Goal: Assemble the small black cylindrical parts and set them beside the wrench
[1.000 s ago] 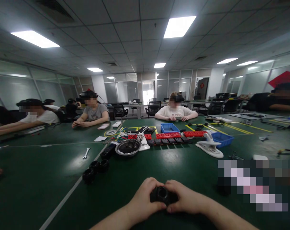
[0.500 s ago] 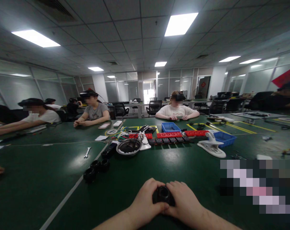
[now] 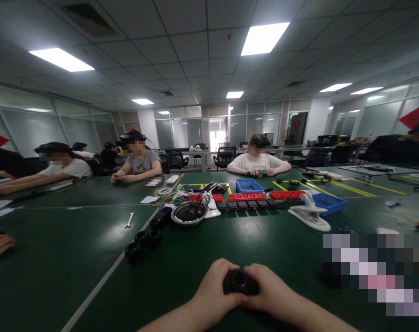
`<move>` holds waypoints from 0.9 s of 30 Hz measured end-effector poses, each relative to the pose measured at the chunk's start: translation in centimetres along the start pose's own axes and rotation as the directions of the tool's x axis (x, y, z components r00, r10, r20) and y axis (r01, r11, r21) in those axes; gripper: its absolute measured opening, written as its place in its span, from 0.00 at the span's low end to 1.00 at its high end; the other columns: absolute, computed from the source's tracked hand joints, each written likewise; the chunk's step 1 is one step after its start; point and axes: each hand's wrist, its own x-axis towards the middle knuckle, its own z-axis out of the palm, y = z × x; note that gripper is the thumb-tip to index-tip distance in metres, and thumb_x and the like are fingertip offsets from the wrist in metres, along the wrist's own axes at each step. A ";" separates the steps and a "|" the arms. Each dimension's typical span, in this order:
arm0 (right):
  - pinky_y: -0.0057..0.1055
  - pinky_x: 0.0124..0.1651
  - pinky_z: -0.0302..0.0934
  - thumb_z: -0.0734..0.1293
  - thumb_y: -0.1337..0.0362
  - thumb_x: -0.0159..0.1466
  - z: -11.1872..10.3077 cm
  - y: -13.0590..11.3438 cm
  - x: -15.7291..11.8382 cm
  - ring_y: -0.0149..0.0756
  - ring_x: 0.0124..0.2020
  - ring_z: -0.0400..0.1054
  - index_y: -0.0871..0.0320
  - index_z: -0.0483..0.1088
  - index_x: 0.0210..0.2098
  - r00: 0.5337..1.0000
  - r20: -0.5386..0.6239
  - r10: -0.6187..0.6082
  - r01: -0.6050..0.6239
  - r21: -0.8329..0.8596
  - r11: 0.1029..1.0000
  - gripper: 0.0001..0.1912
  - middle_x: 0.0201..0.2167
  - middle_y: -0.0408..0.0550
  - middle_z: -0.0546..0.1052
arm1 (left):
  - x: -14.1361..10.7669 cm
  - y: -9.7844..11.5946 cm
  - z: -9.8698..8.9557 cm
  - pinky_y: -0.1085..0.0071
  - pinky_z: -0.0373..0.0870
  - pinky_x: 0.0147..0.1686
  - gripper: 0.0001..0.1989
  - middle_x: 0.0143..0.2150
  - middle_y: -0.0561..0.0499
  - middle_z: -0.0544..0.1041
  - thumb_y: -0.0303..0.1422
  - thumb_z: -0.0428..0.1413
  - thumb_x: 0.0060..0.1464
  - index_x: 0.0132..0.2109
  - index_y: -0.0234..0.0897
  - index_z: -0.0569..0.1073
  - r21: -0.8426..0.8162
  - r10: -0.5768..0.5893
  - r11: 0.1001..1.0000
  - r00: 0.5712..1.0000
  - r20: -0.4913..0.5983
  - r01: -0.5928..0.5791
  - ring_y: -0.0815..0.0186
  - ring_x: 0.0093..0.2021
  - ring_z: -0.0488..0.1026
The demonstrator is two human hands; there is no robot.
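Black part (image 3: 239,281) with a round opening facing up is held between two bare hands, low over the near side of the green counter (image 3: 195,258); whether it touches the surface is hidden. The left hand (image 3: 216,288) curls partly closed around its left side, thumb along the near edge. The right hand (image 3: 266,286) is bent just as far around the opposite side, and the thumbs come close together in front.

Taking twelve o'clock as straight ahead of the wearer and the part as the centre, three black round pieces (image 3: 142,239) sit clustered at ten o'clock, with a wrench (image 3: 129,220) beyond them. Toward eleven is a metal bowl (image 3: 189,213) with dark contents, a black device (image 3: 161,216) just to its left and a white stand (image 3: 212,207) beside it on the right.

Red socket strips (image 3: 246,197) run across at twelve, a row of black blocks (image 3: 253,204) along their near side and a blue tray (image 3: 249,186) behind. Near one o'clock stands a white clamp (image 3: 309,214), a second blue bin (image 3: 329,204) behind it. Across the counter, a person in grey (image 3: 143,163) sits around eleven and a person in white (image 3: 260,162) around twelve. A pixelated patch covers the area near two o'clock.
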 end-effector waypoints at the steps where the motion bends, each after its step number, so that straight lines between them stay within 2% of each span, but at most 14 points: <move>1: 0.30 0.33 0.52 0.67 0.58 0.48 0.3 -0.4 -0.1 0.36 0.30 0.62 0.60 0.68 0.30 0.999 -0.037 0.025 -0.027 -0.040 0.999 0.14 0.28 0.47 0.70 | 0.0 0.0 0.1 0.71 0.60 0.40 0.20 0.40 0.52 0.67 0.30 0.62 0.36 0.40 0.37 0.68 -0.004 -0.014 1.000 1.000 -0.020 0.014 0.63 0.41 0.64; 4: 0.34 0.38 0.52 0.66 0.60 0.48 0.8 -1.2 -0.3 0.39 0.33 0.62 0.60 0.68 0.30 0.994 -0.108 0.032 -0.047 -0.143 0.989 0.11 0.29 0.48 0.71 | 0.0 0.0 0.4 0.70 0.59 0.42 0.20 0.40 0.52 0.67 0.27 0.62 0.35 0.40 0.37 0.67 -0.013 -0.039 0.999 0.998 -0.052 0.038 0.63 0.42 0.63; 6: 0.37 0.40 0.51 0.67 0.58 0.48 0.7 -1.4 -0.4 0.41 0.34 0.62 0.60 0.67 0.32 0.993 -0.115 0.004 -0.022 -0.156 0.987 0.14 0.31 0.49 0.71 | 0.1 0.0 0.4 0.70 0.59 0.42 0.20 0.41 0.51 0.67 0.28 0.61 0.36 0.40 0.37 0.67 -0.009 -0.045 0.999 0.998 -0.043 0.045 0.63 0.42 0.63; 8: 0.37 0.42 0.51 0.68 0.56 0.47 0.3 -1.3 -0.4 0.42 0.38 0.61 0.59 0.67 0.37 0.995 -0.093 -0.030 0.020 -0.104 0.994 0.20 0.35 0.49 0.70 | 0.1 0.1 0.2 0.70 0.59 0.42 0.19 0.41 0.51 0.67 0.29 0.61 0.37 0.40 0.38 0.67 0.002 -0.041 0.999 0.999 -0.024 0.041 0.63 0.42 0.63; 11: 0.36 0.45 0.52 0.70 0.57 0.45 -0.5 -0.4 -0.2 0.42 0.42 0.60 0.59 0.64 0.44 0.995 0.018 -0.093 0.092 0.052 0.994 0.28 0.40 0.49 0.68 | 0.2 0.1 -0.1 0.69 0.60 0.42 0.18 0.40 0.52 0.67 0.31 0.60 0.39 0.40 0.38 0.67 0.018 -0.010 1.000 1.000 -0.008 0.010 0.63 0.42 0.63; 14: 0.35 0.44 0.53 0.69 0.58 0.47 -1.2 0.6 0.1 0.41 0.41 0.60 0.59 0.66 0.43 0.980 0.107 -0.169 0.142 0.222 0.965 0.25 0.39 0.48 0.68 | 0.1 -0.1 -0.3 0.69 0.61 0.41 0.19 0.40 0.51 0.67 0.37 0.60 0.40 0.42 0.38 0.67 0.018 0.054 0.998 0.998 0.024 -0.054 0.62 0.42 0.64; 16: 0.33 0.42 0.55 0.68 0.58 0.49 -1.6 1.1 0.2 0.39 0.39 0.60 0.60 0.67 0.42 0.972 0.136 -0.194 0.144 0.311 0.940 0.22 0.38 0.47 0.68 | 0.0 -0.4 -0.3 0.68 0.61 0.43 0.25 0.43 0.49 0.66 0.40 0.60 0.39 0.46 0.38 0.65 0.000 0.104 0.995 0.994 0.033 -0.104 0.61 0.44 0.63; 19: 0.31 0.40 0.55 0.69 0.61 0.49 -2.0 1.3 0.2 0.37 0.38 0.60 0.60 0.66 0.43 0.969 0.159 -0.192 0.121 0.371 0.921 0.22 0.37 0.46 0.67 | -0.1 -0.6 -0.3 0.66 0.59 0.47 0.32 0.49 0.46 0.62 0.39 0.60 0.40 0.52 0.37 0.59 -0.032 0.148 0.988 0.989 -0.003 -0.148 0.60 0.47 0.61; 24: 0.29 0.39 0.54 0.68 0.65 0.50 -2.1 1.0 0.1 0.36 0.37 0.60 0.60 0.68 0.40 0.970 0.149 -0.195 0.133 0.350 0.927 0.17 0.35 0.45 0.67 | 0.0 -0.3 -0.5 0.69 0.60 0.45 0.19 0.42 0.51 0.67 0.29 0.58 0.43 0.45 0.39 0.67 -0.022 0.125 0.992 0.992 0.006 -0.125 0.63 0.44 0.64; 27: 0.27 0.37 0.54 0.68 0.66 0.49 -1.7 0.9 0.1 0.35 0.36 0.61 0.61 0.68 0.37 0.980 0.125 -0.157 0.112 0.310 0.944 0.14 0.33 0.44 0.68 | 0.1 0.0 -0.6 0.71 0.60 0.42 0.18 0.39 0.52 0.67 0.28 0.60 0.40 0.43 0.40 0.69 -0.015 0.080 0.997 0.997 0.017 -0.079 0.64 0.42 0.64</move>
